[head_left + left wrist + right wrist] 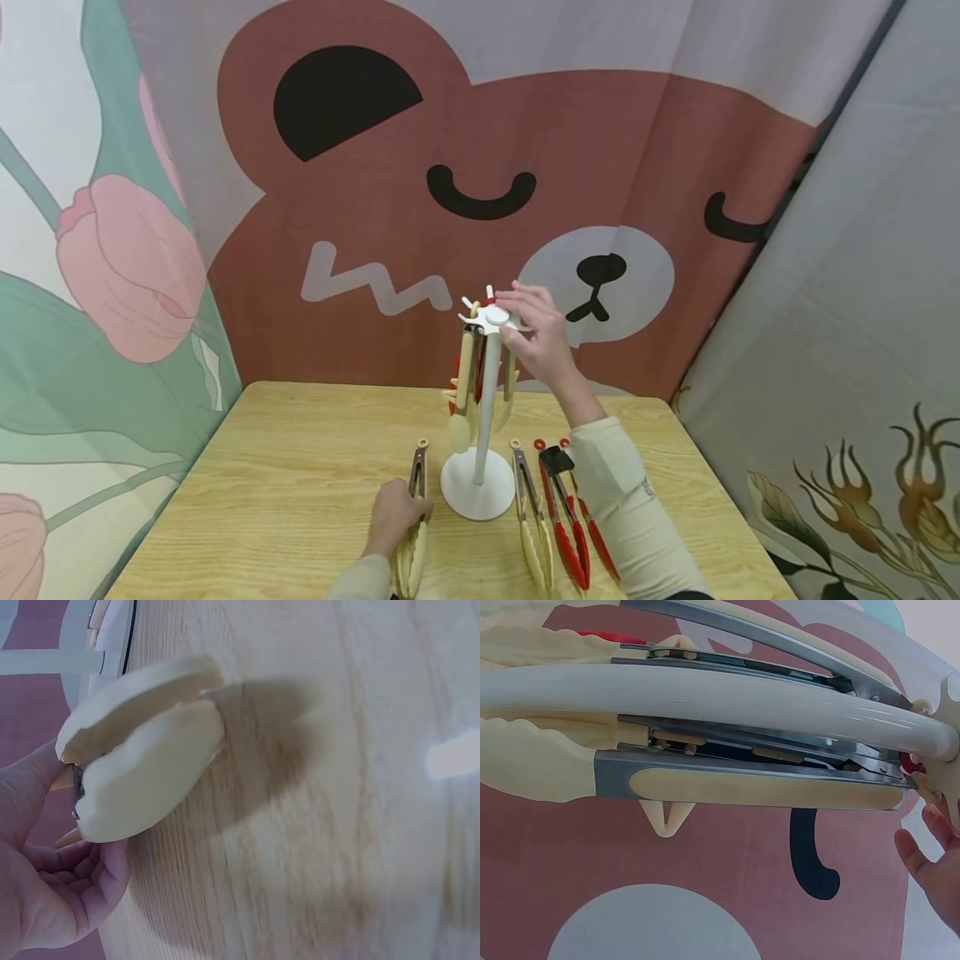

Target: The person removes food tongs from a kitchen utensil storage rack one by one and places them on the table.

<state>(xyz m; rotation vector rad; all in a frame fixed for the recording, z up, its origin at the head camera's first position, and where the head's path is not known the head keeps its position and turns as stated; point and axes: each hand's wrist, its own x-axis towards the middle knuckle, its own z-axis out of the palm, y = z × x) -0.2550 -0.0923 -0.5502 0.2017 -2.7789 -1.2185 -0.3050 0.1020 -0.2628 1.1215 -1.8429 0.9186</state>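
Just left of the white stand, slim tongs: steel arms, ring end, smooth cream tips hollowed like shells and parted; gripped in the curled fingers of the left hand. At the stand's hooked top, the right hand, with fingers extended over it; cannot tell whether touching. Around the stand's tubular pole, hanging tongs with steel arms, cream inlays and scalloped tips. Right of the stand's disc base, cream-tipped tongs, then red-tipped tongs near the sleeve. Beneath the stand, a wood-grained table; behind, a creased fabric curtain with a printed bear.
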